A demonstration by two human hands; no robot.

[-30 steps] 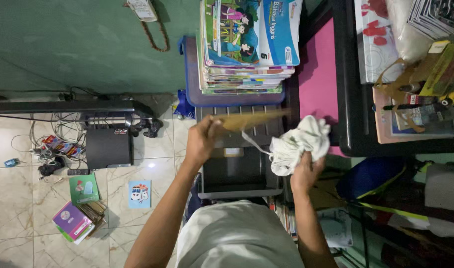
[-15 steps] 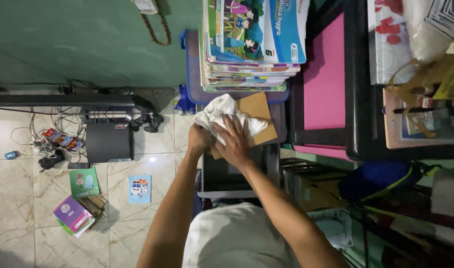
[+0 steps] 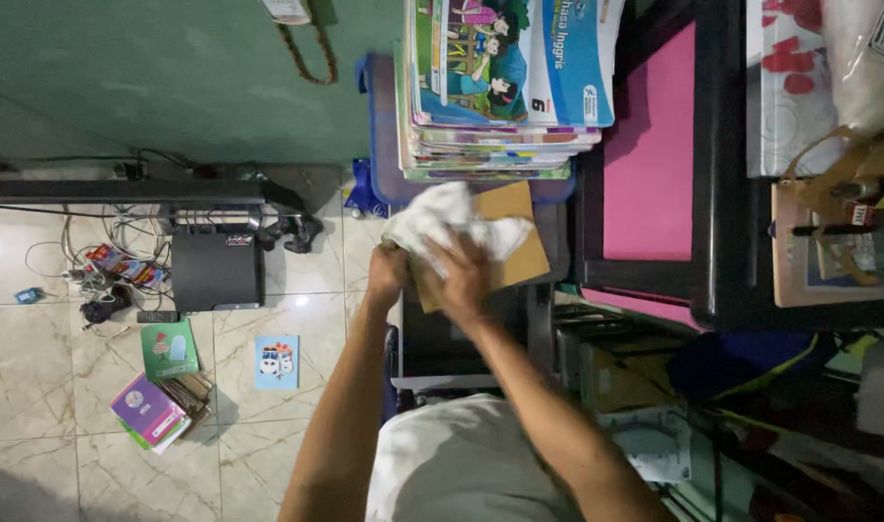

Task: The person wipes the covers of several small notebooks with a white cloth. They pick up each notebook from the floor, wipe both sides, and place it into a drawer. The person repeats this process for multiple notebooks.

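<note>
Both hands pressed a white cloth onto a brown cardboard sheet just below the stack of schoolbooks.

Nearest the body, the right hand (image 3: 464, 280) lay fingers spread and flat on the white cloth (image 3: 449, 224), pressing rather than pinching; the left hand (image 3: 388, 271), just beside it, had its grip closed on the cloth's near edge. The cloth was bunched over the brown cardboard sheet (image 3: 512, 242), which lay tilted, its far edge touching the base of the stack of schoolbooks (image 3: 500, 87). The stack rested on a blue plastic stool (image 3: 382, 145). Right of the stack stood a dark frame with a pink panel (image 3: 650, 145). Left of the stack, on the tiled floor (image 3: 36, 377), sat a black console (image 3: 215, 269), and nearer, loose small booklets (image 3: 171, 382).
</note>
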